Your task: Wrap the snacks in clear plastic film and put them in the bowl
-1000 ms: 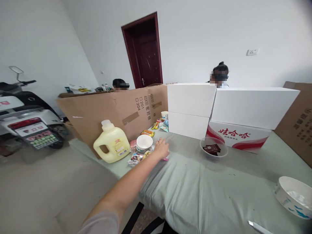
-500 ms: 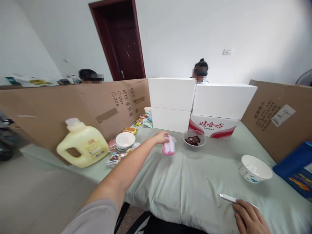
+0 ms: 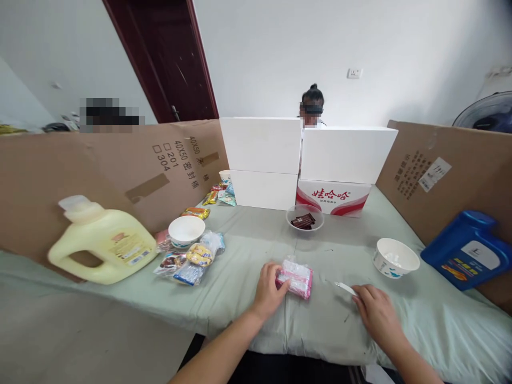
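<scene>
A pink-and-white packet in clear wrapping (image 3: 298, 277) lies on the cloth near the front edge of the table. Its left end is between the thumb and fingers of my left hand (image 3: 270, 290). To its right, my right hand (image 3: 376, 312) is closed around a slim white tool with a silvery tip (image 3: 344, 288). The tip points left toward the packet, apart from it; my palm and fingers hide the rest of the tool. Beyond the packet, a clear bowl (image 3: 294, 221) holds dark brown wrapped pieces (image 3: 304, 221).
Left are a pale yellow jug (image 3: 120, 242), a white bowl (image 3: 186, 229) and several wrapped snacks (image 3: 199, 254). Another white bowl (image 3: 394, 266) and a blue bottle (image 3: 466, 248) stand right. White boxes (image 3: 264, 189) and cardboard panels (image 3: 96, 160) border the table; people sit beyond.
My left hand has brought the packet nearer and down onto the cloth. My right hand has moved forward and left with the white tool, now lifting it. The view has shifted right.
</scene>
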`<act>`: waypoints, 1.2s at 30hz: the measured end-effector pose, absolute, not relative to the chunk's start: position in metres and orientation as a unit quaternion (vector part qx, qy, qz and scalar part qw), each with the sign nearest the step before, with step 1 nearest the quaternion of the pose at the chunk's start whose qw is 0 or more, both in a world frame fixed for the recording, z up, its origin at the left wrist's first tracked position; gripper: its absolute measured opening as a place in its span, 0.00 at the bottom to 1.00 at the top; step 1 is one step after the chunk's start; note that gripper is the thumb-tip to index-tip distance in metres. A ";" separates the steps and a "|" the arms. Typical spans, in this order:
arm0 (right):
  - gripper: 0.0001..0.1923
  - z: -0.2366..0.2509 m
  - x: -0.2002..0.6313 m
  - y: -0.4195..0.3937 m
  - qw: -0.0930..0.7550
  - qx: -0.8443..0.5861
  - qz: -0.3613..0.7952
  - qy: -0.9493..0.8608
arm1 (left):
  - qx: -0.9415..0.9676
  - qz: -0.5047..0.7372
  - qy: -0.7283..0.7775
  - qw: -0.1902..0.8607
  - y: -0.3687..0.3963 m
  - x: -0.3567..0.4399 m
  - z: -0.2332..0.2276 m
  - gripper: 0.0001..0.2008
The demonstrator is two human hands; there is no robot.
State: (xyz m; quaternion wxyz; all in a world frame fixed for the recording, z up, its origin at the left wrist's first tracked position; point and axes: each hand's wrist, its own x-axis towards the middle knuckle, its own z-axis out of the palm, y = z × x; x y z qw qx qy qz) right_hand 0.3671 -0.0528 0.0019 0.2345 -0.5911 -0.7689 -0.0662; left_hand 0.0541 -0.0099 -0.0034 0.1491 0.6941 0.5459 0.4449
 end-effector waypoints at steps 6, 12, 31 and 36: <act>0.15 0.048 0.239 -0.018 0.153 -0.522 0.018 -0.839 | 0.678 0.464 0.534 0.198 -0.008 0.050 -0.009 0.08; 0.16 0.027 0.289 -0.027 0.135 -0.540 0.011 -0.830 | 0.671 0.484 0.517 0.218 -0.007 0.046 -0.013 0.01; 0.17 0.046 0.290 -0.008 0.170 -0.535 0.048 -0.826 | 0.583 0.534 0.535 0.298 0.001 0.021 -0.005 0.06; 0.18 0.027 0.337 -0.022 0.202 -0.595 0.103 -0.771 | 0.534 0.560 0.597 0.209 -0.004 -0.011 0.001 0.09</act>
